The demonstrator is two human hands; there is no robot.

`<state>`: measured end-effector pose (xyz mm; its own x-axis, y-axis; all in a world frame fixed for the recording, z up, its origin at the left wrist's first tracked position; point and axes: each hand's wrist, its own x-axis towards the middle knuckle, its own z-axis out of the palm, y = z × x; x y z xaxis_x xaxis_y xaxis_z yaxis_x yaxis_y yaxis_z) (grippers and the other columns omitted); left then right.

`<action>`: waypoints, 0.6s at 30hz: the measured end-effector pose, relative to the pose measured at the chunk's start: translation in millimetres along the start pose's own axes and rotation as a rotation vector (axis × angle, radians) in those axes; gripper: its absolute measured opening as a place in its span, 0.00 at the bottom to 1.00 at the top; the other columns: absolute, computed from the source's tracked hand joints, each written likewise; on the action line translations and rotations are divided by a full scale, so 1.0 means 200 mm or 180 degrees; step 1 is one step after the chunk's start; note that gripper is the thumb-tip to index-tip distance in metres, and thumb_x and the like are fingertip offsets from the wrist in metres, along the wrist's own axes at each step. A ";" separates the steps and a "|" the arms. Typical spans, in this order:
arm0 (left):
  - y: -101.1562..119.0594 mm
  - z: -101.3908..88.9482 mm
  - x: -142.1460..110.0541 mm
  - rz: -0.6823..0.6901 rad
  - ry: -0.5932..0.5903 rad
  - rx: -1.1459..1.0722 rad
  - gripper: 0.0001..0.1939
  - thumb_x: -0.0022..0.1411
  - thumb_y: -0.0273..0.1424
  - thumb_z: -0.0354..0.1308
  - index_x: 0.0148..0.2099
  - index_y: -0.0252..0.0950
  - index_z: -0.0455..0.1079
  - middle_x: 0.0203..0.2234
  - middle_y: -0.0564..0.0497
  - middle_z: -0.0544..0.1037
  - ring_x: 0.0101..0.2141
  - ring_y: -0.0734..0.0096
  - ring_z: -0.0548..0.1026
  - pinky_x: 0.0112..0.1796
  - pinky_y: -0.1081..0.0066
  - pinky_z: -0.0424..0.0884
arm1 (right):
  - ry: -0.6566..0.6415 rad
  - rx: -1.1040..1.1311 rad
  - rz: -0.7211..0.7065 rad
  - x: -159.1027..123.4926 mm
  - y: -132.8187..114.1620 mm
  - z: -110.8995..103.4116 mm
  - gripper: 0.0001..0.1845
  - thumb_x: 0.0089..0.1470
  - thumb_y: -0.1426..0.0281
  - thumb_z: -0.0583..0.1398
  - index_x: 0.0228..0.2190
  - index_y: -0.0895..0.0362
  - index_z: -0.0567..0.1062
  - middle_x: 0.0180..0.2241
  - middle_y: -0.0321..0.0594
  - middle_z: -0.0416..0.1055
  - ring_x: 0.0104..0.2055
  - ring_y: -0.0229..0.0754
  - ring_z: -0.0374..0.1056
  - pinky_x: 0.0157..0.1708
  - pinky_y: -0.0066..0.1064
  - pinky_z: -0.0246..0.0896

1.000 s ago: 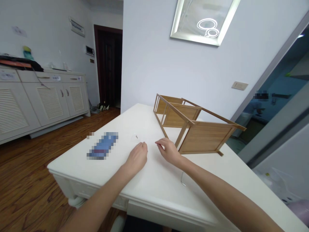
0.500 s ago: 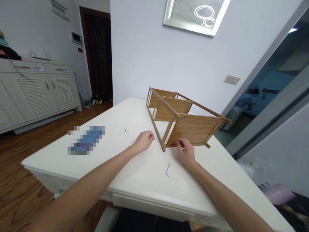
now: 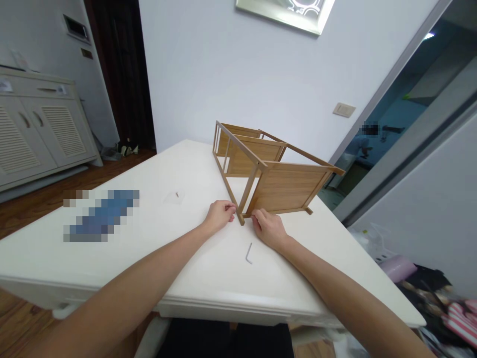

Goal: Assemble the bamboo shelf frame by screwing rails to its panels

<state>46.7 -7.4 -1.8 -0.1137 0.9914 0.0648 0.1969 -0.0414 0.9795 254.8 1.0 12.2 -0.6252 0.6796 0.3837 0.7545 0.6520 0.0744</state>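
Note:
A slatted wooden shelf rack (image 3: 290, 186) lies on its side on the white table (image 3: 208, 263). My left hand (image 3: 219, 216) is closed in a pinch just left of the near end of the rack's lower leg, fingertips at or almost at the wood. What it pinches, if anything, is hidden. My right hand (image 3: 269, 227) rests on the table across that leg, fingers bent together against the lower edge of the near panel; their tips are partly hidden. A silver hex key (image 3: 248, 254) lies on the table in front of both hands.
A small screw (image 3: 177, 195) lies on a clear plastic bag (image 3: 172, 199) to the left. Farther left is a blurred-out blue item (image 3: 106, 211). A wall (image 3: 238, 84) stands behind the table. Past the right edge are a doorway, with a person inside, and piled belongings.
My view has swung right and down. My hands went from close together before the rack to either side of its leg end; the right hand moved in against the panel. The hex key came into full view.

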 end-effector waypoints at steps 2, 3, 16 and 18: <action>0.00 0.01 0.00 0.0098 -0.0060 0.0077 0.04 0.60 0.28 0.55 0.34 0.33 0.71 0.23 0.52 0.76 0.20 0.78 0.73 0.25 0.76 0.71 | -0.0203 -0.0207 -0.0095 0.01 -0.01 -0.02 0.19 0.62 0.72 0.49 0.51 0.55 0.70 0.36 0.45 0.73 0.33 0.41 0.67 0.30 0.28 0.51; 0.00 0.01 0.01 0.0125 -0.0065 0.0112 0.05 0.60 0.30 0.55 0.34 0.33 0.70 0.23 0.52 0.75 0.20 0.77 0.72 0.24 0.76 0.70 | -0.0276 -0.0268 -0.0096 0.02 -0.02 -0.02 0.22 0.62 0.73 0.49 0.55 0.54 0.67 0.37 0.46 0.73 0.33 0.42 0.68 0.30 0.29 0.51; 0.03 0.01 0.06 0.0380 -0.0941 -0.0967 0.13 0.62 0.39 0.59 0.34 0.35 0.63 0.27 0.51 0.75 0.24 0.76 0.74 0.27 0.73 0.72 | 0.0355 0.1036 0.0094 0.02 -0.01 0.03 0.11 0.60 0.72 0.51 0.39 0.55 0.73 0.32 0.41 0.73 0.32 0.38 0.68 0.32 0.27 0.58; 0.03 0.00 0.06 0.0369 -0.0899 -0.1035 0.14 0.60 0.40 0.60 0.33 0.35 0.63 0.27 0.50 0.76 0.23 0.76 0.75 0.27 0.73 0.72 | 0.0730 0.1808 0.0559 0.00 -0.05 0.02 0.06 0.58 0.69 0.54 0.33 0.55 0.70 0.27 0.37 0.71 0.27 0.37 0.66 0.30 0.28 0.60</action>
<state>45.6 4.7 5.2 0.1704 0.9711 0.1673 -0.1289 -0.1464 0.9808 246.9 -3.5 8.4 -0.3956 0.7445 0.5378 0.5791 0.6567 -0.4831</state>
